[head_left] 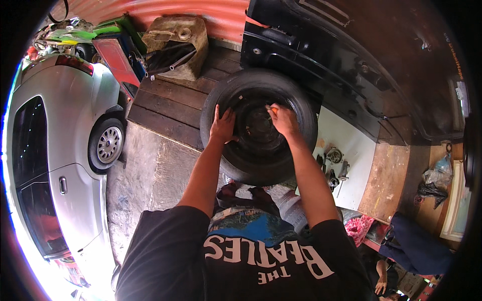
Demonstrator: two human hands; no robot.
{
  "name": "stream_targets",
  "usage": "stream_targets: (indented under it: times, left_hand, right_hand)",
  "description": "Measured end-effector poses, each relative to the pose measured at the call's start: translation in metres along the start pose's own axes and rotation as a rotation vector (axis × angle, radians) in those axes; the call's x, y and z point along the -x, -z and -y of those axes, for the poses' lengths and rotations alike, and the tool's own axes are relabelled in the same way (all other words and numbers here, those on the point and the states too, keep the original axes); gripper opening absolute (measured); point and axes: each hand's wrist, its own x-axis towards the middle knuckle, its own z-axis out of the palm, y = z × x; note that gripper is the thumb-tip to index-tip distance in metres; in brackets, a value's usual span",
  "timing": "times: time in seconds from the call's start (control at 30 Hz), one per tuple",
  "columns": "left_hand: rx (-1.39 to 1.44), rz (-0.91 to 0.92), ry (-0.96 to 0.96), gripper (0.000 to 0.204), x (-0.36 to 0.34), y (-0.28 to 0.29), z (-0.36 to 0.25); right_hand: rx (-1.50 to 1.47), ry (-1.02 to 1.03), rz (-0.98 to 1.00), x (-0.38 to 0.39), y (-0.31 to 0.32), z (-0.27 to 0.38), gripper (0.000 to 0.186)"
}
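A wheel with a black tire [261, 173] and a dark, dirty steel rim [258, 123] lies flat in front of me. My left hand [224, 125] rests on the left side of the wheel, fingers spread, touching where the tire meets the rim. Over the right part of the rim, my right hand [284, 121] is closed around a small orange-handled tool [274, 109]. Its tip points toward the middle of the rim, too dark and small to make out.
The wheel lies on a dark plank bench [170, 103], with a grimy tank [175, 47] behind. A silver car [75, 150] stands left. On the right are a black panel [311, 65] and metal parts [334, 155] on a white board [359, 165]. Another person's hand [381, 283] shows lower right.
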Motion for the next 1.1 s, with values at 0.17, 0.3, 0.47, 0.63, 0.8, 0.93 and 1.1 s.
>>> stream_targets:
  times: [0.17,0.3,0.47,0.63,0.8,0.93,1.1]
  left_hand:
    - [0.018,-0.009,-0.002,0.113,0.000,0.007,-0.002]
    - [0.053,-0.011,0.007,0.112,0.001,0.009,-0.001]
    - [0.021,-0.008,0.014,0.112,0.000,0.006,0.001]
    - [0.035,0.005,-0.010,0.115,-0.002,0.007,-0.001]
    - [0.022,0.011,0.005,0.113,0.002,0.002,0.001]
    - [0.030,0.011,0.019,0.114,0.001,0.003,0.001]
    - [0.029,-0.017,0.016,0.115,0.000,0.002,0.000]
  right_hand:
    - [-0.199,0.062,0.064,-0.001,-0.030,0.031,0.020]
    - [-0.227,0.040,0.096,-0.004,-0.005,0.034,0.016]
    - [-0.135,0.000,0.008,-0.014,-0.003,0.019,0.014]
    - [-0.193,0.027,0.060,-0.009,-0.022,0.029,0.015]
    - [-0.517,-0.150,0.340,-0.014,0.008,0.021,0.018]
    - [-0.246,0.135,-0.071,-0.043,0.017,0.006,0.018]
    - [-0.144,0.101,0.026,-0.084,-0.015,0.019,0.017]
